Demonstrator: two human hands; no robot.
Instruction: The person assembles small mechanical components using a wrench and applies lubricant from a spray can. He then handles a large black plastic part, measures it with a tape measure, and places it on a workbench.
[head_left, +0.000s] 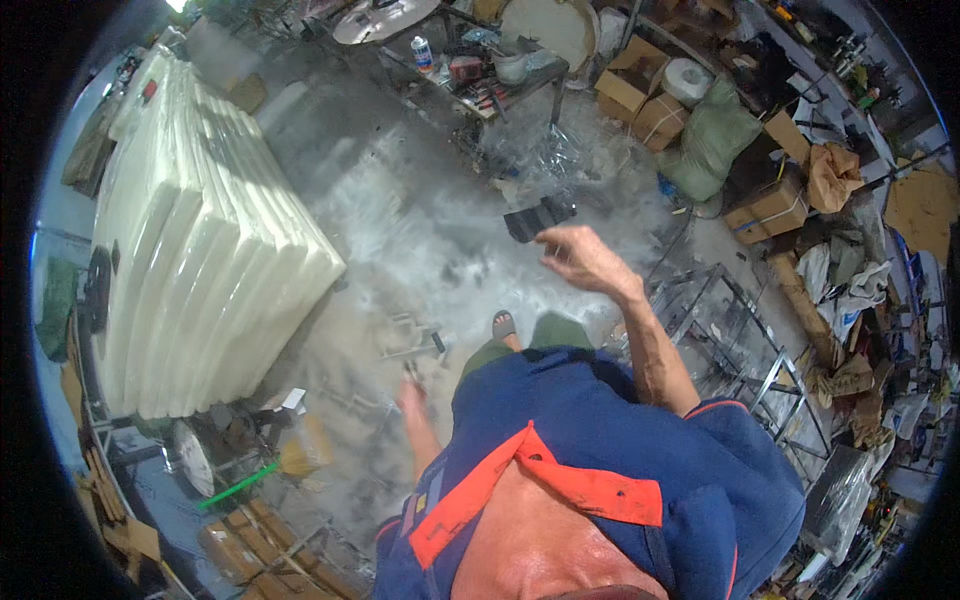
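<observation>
My right hand (585, 260) is raised out in front of me, its fingers curled. The fingertips meet the near edge of a flat black ribbed piece (538, 217) and seem to pinch it; its exact kind I cannot make out. Low on my left side hangs my left hand (411, 392), smeared by motion, so its fingers do not read clearly. Just beyond it on the floor lies a thin metal bar with a dark green end (437, 343).
A tall stack of plastic-wrapped white panels (200, 240) stands at left. Ahead is a cluttered workbench (530, 80) with a spray can (422, 54). Cardboard boxes (770, 208), a green sack (712, 140) and a metal frame (765, 385) line the right. Pale dust covers the floor (400, 240).
</observation>
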